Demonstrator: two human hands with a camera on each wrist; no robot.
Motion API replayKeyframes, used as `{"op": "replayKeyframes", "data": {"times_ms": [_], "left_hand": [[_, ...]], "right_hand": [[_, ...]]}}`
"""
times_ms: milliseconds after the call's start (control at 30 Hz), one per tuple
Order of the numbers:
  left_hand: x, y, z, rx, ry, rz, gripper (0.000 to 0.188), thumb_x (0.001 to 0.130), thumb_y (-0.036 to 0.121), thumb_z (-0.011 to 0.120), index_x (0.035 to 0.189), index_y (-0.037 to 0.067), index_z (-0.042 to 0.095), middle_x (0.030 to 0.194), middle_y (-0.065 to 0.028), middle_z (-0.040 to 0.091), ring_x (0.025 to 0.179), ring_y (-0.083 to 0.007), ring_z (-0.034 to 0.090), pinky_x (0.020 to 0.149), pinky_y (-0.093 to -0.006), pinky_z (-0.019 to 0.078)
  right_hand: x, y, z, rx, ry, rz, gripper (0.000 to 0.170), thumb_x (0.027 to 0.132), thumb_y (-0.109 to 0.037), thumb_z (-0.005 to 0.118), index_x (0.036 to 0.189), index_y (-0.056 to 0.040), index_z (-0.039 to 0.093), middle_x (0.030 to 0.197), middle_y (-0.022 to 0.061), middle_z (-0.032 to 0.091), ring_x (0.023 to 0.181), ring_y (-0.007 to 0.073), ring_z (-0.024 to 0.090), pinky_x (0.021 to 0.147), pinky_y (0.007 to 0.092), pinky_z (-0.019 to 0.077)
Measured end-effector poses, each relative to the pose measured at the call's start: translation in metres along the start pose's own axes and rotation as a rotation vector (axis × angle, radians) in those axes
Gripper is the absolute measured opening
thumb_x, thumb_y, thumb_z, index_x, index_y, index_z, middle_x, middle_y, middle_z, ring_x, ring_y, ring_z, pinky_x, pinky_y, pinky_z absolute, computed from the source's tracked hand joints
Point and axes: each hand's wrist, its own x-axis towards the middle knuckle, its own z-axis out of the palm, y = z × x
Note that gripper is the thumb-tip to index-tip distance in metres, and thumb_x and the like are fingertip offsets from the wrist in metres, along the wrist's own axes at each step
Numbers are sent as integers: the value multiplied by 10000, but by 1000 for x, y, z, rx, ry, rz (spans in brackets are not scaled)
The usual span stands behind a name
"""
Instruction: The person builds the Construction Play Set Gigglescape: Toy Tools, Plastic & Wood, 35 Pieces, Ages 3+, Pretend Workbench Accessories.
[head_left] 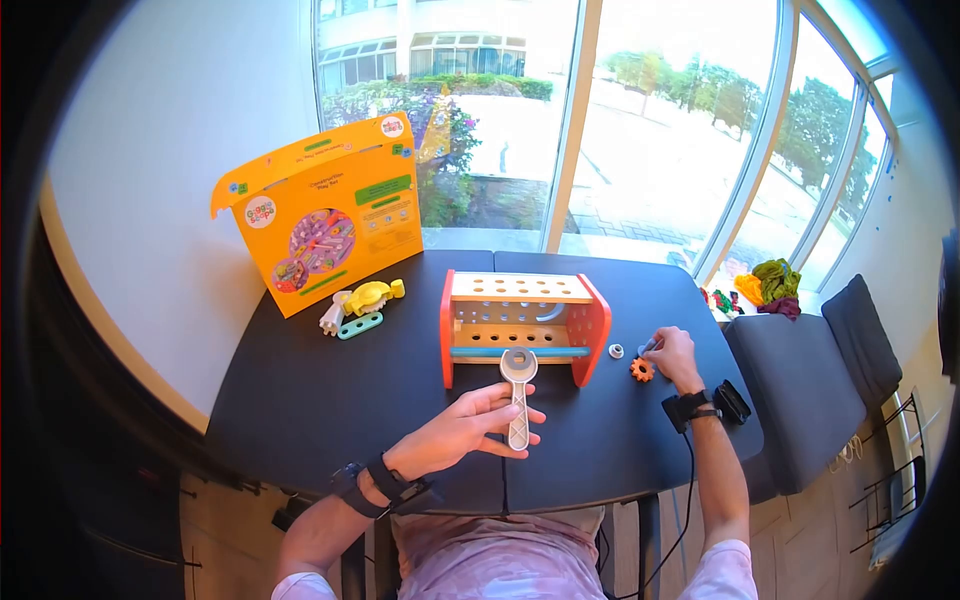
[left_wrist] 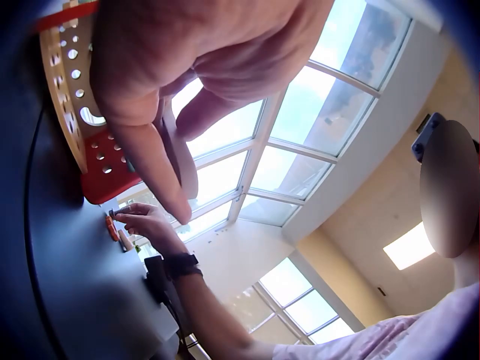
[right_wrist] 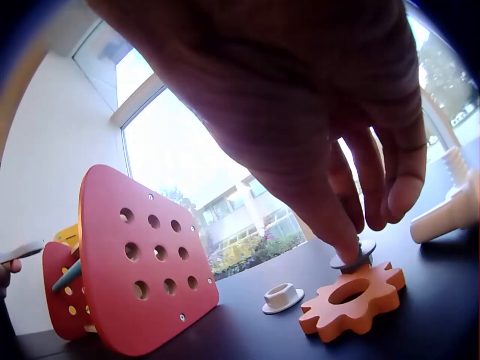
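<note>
My left hand [head_left: 470,428] grips a light grey toy spanner [head_left: 518,395] by its handle, ring end up, in front of the toy workbench [head_left: 522,288]. In the left wrist view the spanner [left_wrist: 178,150] shows edge-on between the fingers. To the right of the bench, my right hand [head_left: 672,357] reaches down and its fingertips pinch a small grey flanged piece [right_wrist: 354,257] beside an orange gear [right_wrist: 352,300]. The gear lies flat on the table. A whitish flanged nut [right_wrist: 283,298] sits between gear and bench.
An orange-yellow box [head_left: 330,215] stands at the back left, with yellow and grey toy parts [head_left: 368,298] and a teal strip [head_left: 360,326] before it. A pale bolt [right_wrist: 450,206] lies beyond the gear. A black case [head_left: 733,402] rests near the right wrist; a cable hangs from that wrist.
</note>
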Motion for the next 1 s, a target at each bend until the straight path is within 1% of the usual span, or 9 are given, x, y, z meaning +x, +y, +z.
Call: {"op": "replayKeyframes", "data": {"times_ms": [100, 200, 300, 400, 633, 733, 833, 967, 1000], "left_hand": [[4, 6, -1, 17, 16, -14, 513, 1222, 240, 554, 1692, 66, 443, 1510, -178, 679, 1317, -324, 742, 1087, -505, 658], [14, 10, -4, 27, 22, -4, 499, 1225, 248, 545, 1682, 69, 454, 1512, -168, 684, 1314, -311, 745, 1078, -495, 662], [31, 16, -10, 30, 10, 29, 472, 1228, 256, 538, 1659, 72, 478, 1506, -155, 693, 1303, -291, 753, 1077, -478, 661], [51, 20, -16, 25, 11, 46, 432, 1227, 263, 543, 1613, 71, 517, 1486, -139, 711, 1275, -270, 769, 1080, -445, 655], [93, 29, -24, -45, 22, 39, 384, 1202, 209, 581, 1537, 23, 558, 1445, -159, 727, 1247, -291, 777, 1088, -423, 653], [104, 35, -24, -72, 24, 24, 355, 1185, 172, 593, 1500, 8, 577, 1432, -174, 728, 1239, -305, 777, 1088, -413, 656], [114, 36, -28, -76, 20, 15, 328, 1171, 145, 603, 1467, 4, 591, 1428, -182, 728, 1236, -312, 775, 1082, -403, 660], [123, 38, -32, -83, 30, 12, 306, 1165, 132, 613, 1441, 1, 594, 1423, -185, 729, 1236, -314, 775, 1074, -397, 666], [124, 38, -33, -88, 34, 9, 304, 1164, 128, 612, 1438, -1, 592, 1421, -186, 730, 1237, -314, 775, 1073, -397, 667]], "right_hand": [[1, 1, 1, -59, 156, -101, 249, 840, -168, 894, 964, -2, 755, 828, 134, 778, 857, 279, 818, 757, 407, 646], [8, -5, -9, 248, 171, -80, 177, 906, -100, 836, 976, 5, 713, 885, 119, 775, 889, 215, 817, 759, 370, 671], [-3, -54, -38, 939, -2, 1, 119, 969, -44, 779, 993, -1, 671, 1001, 112, 767, 938, 192, 806, 804, 348, 698], [-1, -91, -63, 986, -13, -68, 92, 1005, -26, 752, 1068, 15, 698, 1114, 116, 762, 990, 211, 801, 869, 320, 704], [31, -158, -83, 851, -190, -354, 386, 991, -37, 773, 1365, 56, 760, 1177, 138, 788, 1031, 214, 802, 987, 338, 644], [57, -183, -73, 521, -190, -492, 473, 935, -28, 789, 1405, 12, 760, 1153, 149, 815, 1035, 228, 803, 982, 356, 636], [72, -204, -66, 404, -281, -521, 461, 848, -84, 849, 1305, -28, 809, 1095, 162, 835, 1043, 267, 808, 949, 399, 629], [84, -225, -57, 215, -102, -583, 355, 746, -199, 938, 1037, -35, 820, 993, 180, 847, 959, 345, 815, 863, 465, 623], [89, -226, -55, 215, -117, -589, 358, 749, -194, 938, 1048, -34, 826, 976, 177, 846, 947, 340, 816, 859, 459, 624]]}}
